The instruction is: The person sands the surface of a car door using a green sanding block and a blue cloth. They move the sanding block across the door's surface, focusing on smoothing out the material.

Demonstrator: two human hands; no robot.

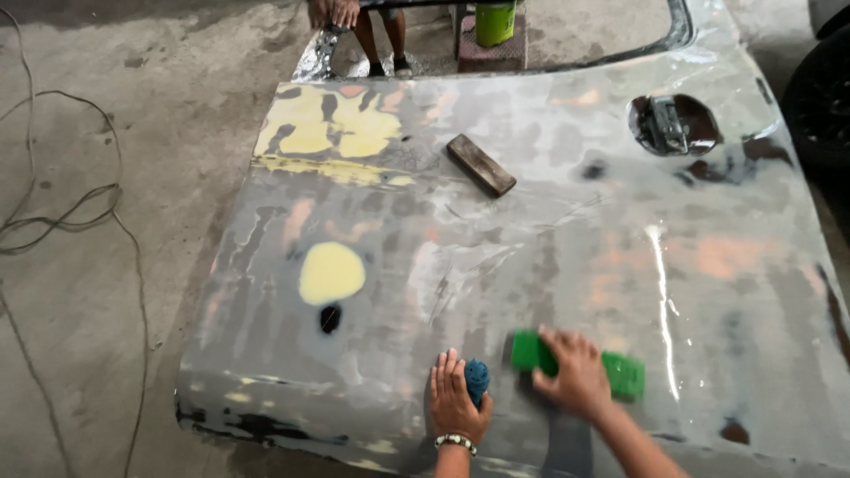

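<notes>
Right hand (577,379) grip clamped over green sanding block (624,373), long axis left-right on car panel (531,239); left hand (454,403) just beside, grip holding blue cloth wad (477,379).

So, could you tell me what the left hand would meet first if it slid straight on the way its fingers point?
Probably the dark spot and then the yellow filler patch on the grey car panel; the left hand, holding a blue pad, points up-left, though its heading is approximate.
</notes>
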